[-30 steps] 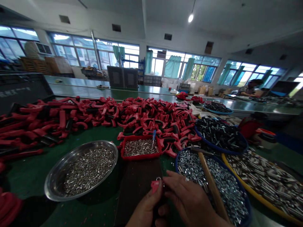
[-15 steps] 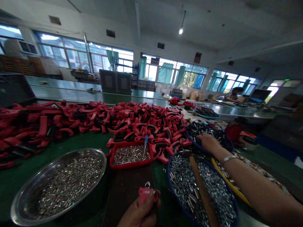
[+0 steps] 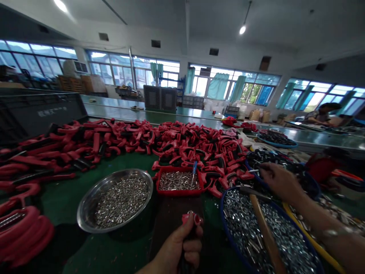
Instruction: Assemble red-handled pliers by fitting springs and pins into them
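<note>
The counter point(image 3: 134, 161) ran wide before you, its near edge out of view. A pile point(image 3: 182, 139) of red and black pieces spread along its far side. To the right stood two blue basins: the far basin point(image 3: 316, 185) held dark parts, the near basin point(image 3: 224, 213) small metal ones, with a hammer point(image 3: 265, 232) across it. A steel bowl point(image 3: 86, 205) stood to the left, a red tray point(image 3: 179, 193) at the middle, beside the pile.

Your right hand point(image 3: 278, 180) was over the far basin's left side, finger and thumb narrow on a pin. Your left hand point(image 3: 182, 243) was closed around a red piece point(image 3: 188, 218), on the counter's near side, below the tray's front edge. From the right hand, the piece lay leftward and closer to you, well apart, with a corner of the near basin between. The piece's long axis seemed to run down through your left fist, its top clear of the fingers.

That top was red, with a round opening; what showed below the fist was dark. The pin point(image 3: 253, 171) was slim and silvery, almost level, its free end pointing left.
</note>
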Tool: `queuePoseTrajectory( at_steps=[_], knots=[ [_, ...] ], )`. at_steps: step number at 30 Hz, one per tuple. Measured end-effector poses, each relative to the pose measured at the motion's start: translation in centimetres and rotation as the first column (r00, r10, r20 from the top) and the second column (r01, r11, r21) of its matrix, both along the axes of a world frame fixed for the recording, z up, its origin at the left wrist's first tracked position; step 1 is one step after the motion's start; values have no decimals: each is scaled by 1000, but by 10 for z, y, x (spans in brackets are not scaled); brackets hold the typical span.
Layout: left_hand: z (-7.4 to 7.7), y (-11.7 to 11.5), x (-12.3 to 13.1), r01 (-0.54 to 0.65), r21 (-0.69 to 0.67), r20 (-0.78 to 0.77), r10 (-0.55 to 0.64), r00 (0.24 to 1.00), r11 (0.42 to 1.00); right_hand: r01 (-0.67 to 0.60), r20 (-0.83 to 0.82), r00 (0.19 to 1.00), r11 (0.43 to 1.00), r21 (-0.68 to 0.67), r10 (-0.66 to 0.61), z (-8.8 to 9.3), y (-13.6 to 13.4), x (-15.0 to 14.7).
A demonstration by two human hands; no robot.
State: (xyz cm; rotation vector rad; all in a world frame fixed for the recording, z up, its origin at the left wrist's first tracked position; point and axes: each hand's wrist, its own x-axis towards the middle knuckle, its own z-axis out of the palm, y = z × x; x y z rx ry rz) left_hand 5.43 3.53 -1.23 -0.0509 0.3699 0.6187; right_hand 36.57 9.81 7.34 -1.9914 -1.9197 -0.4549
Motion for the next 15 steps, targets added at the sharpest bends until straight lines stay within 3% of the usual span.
queuePoseTrajectory(
  at_steps=[2,4,6,10,13,15],
  knots=[
    [-1,0,1,11,11,60,-11,998,1000,-147,-96,985,989,-33,143,-8,-34,-50],
    [-1,-1,3,17,38,115,-21,993,999,-438,-308,848,898,54,432,-15,-65,-98],
    [0,-3,3,38,77,153,-49,987,996,-545,-247,778,816,191,577,-17,-85,-133],
    [1,-6,-1,95,162,165,-122,979,982,-602,-131,743,741,297,656,-9,-94,-155],
    [2,-6,-3,41,177,173,-72,982,983,-608,-9,749,694,385,662,-2,-96,-153],
    [2,-4,-6,18,190,154,-48,987,982,-635,48,743,681,366,667,0,-100,-153]
  ],
)
